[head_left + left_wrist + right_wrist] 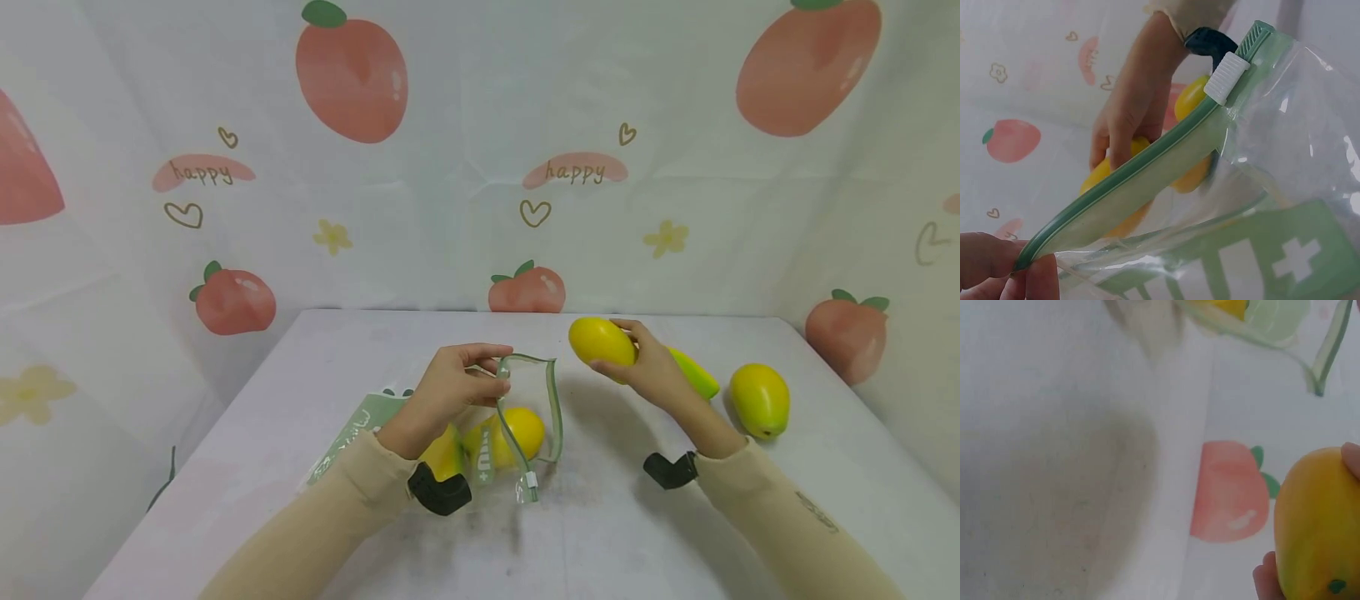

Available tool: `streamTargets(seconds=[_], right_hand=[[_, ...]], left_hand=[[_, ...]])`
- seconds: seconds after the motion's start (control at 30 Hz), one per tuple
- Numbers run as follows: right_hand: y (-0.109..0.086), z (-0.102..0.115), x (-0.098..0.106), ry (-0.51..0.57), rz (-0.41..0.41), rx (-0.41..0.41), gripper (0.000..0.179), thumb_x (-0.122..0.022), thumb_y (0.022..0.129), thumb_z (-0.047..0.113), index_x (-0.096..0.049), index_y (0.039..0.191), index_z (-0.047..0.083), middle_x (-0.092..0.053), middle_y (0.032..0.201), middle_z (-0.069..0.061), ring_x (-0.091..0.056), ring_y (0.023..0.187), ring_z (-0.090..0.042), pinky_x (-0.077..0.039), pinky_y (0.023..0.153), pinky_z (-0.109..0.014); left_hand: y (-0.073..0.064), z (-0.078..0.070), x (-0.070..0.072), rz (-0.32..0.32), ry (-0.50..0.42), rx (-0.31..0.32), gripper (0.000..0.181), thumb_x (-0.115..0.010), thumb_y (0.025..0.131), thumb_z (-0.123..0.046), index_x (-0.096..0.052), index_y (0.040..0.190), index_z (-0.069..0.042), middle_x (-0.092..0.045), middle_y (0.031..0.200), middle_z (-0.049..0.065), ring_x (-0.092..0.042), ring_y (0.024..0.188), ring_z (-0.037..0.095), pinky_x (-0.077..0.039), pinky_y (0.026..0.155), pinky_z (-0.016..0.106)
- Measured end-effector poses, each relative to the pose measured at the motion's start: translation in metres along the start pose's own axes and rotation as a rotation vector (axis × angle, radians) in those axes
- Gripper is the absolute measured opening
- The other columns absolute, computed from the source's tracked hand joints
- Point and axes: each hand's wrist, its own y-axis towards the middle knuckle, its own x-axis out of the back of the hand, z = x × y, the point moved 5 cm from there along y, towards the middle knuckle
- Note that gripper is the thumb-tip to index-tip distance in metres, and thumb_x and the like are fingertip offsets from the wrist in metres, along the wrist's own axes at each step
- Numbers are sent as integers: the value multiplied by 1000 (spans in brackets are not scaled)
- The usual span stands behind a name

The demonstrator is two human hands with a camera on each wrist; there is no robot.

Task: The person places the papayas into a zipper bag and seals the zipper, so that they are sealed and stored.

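Observation:
My left hand (453,385) pinches the green-trimmed mouth of a clear zip bag (555,408), which stands open toward the right. In the left wrist view a white slider (1227,78) sits near one end of the bag's green zip edge. Yellow mangoes (522,433) lie inside the bag. My right hand (652,367) grips another yellow mango (602,342) above the table, right of the bag's mouth and apart from it. Close up in the right wrist view, that mango (1319,525) shows a small dark green stem spot.
On the right of the white table (600,533) lie a yellow-green mango (760,400) and a green-yellow fruit (697,373), partly behind my right hand. A flat green printed bag part (367,425) extends behind my left forearm. A fruit-print cloth (450,225) hangs behind the table.

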Motion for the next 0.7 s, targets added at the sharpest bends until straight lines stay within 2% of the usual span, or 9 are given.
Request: streamTargets(seconds=[0.2, 0.5, 0.7], right_hand=[[-14, 10, 0, 23, -2, 12, 84, -71, 85, 46, -29, 149, 12, -40, 144, -22, -54, 112, -38, -52, 87, -45], [-34, 26, -5, 25, -34, 75, 82, -74, 82, 47, -35, 147, 15, -46, 138, -18, -57, 104, -34, -53, 81, -38], [-43, 32, -14, 63, -43, 133, 77, -78, 81, 37, -40, 144, 16, -49, 135, -14, -57, 96, -28, -51, 78, -33]], left_hand=[[1, 1, 0, 10, -3, -2, 44, -71, 81, 4, -66, 124, -6, -56, 94, 7, -65, 72, 16, -60, 71, 33], [1, 0, -1, 10, 6, 4, 45, -71, 81, 5, -66, 124, -6, -56, 93, 6, -63, 69, 13, -60, 71, 32], [1, 0, 0, 7, 6, 1, 44, -71, 81, 5, -66, 124, -6, -56, 93, 6, -63, 69, 14, -60, 70, 32]])
